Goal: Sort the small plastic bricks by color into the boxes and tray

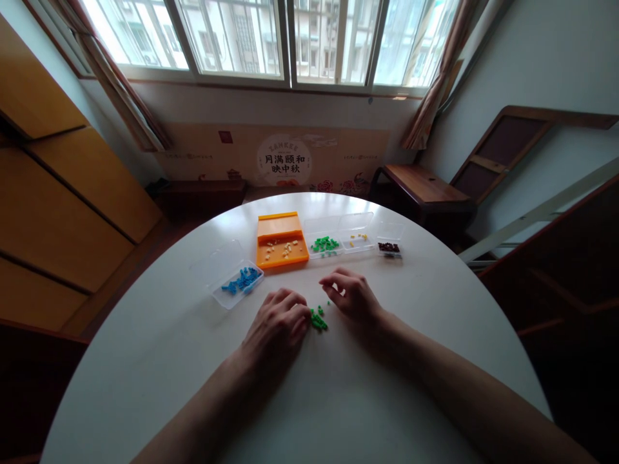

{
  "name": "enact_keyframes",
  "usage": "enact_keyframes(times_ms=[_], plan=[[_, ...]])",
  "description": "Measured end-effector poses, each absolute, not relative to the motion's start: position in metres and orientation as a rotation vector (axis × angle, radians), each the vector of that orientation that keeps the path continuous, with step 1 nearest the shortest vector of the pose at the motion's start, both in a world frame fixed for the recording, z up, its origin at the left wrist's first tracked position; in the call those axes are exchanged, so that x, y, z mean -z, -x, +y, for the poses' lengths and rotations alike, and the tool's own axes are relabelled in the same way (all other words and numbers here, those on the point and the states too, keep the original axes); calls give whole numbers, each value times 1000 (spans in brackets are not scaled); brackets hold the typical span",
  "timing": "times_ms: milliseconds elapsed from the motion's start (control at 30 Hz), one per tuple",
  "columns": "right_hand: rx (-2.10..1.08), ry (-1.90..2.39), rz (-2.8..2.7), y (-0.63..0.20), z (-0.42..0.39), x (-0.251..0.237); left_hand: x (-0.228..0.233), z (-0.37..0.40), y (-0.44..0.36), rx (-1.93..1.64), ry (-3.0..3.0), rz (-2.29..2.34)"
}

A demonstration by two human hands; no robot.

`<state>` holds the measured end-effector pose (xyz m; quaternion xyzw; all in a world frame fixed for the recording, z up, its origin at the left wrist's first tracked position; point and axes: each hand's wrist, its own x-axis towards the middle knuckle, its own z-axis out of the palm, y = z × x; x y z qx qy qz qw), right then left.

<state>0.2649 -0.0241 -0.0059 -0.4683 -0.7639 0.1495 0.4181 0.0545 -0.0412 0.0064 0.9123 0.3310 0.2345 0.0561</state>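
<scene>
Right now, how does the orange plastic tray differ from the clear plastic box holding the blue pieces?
The orange plastic tray is opaque; the clear plastic box is see-through. The tray holds scattered pale yellowish pieces; the box holds a cluster of blue pieces. The tray lies farther from the left hand; the box lies nearer it. Both lie open on the white round table.

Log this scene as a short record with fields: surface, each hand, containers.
surface: round white table
left hand: knuckles up, fingertips at the loose green pieces
right hand: fingers curled, just right of those pieces; whether it grips one cannot be told
orange tray: pale pieces inside
clear box, left: blue pieces
clear box, middle: green and yellow pieces
clear box, right: dark pieces
</scene>
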Motion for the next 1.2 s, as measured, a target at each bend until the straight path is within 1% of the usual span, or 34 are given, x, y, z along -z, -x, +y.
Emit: enact_keyframes(times_ms=[100, 267, 367, 600, 967, 1067, 1200], plan=[[-319, 1092, -2016, -260, -29, 7, -5, -40, -53, -719, -2722, 1018], [-300, 850, -2169, -257, -31, 10, -3, -36, -49, -879, -2569, 1073], [-214, 792, -2187, -256, -31, 11, -3, -34, -49, -898, -2521, 1075], [-36, 814, -2259, -254, -34, 8, 1, -32, -49, -855, -2496, 1086], [-55, 892, -2231, -258, -27, 13, -3, -38, -52, -866, -2576, 1180], [-39, 985, -2200, -261, -20, 11, -2, -40, -52, -810, -2633, 1179], [-62, 1169, -2084, -268, 3, -4, -4, -42, -52, -748, -2669, 1142]])
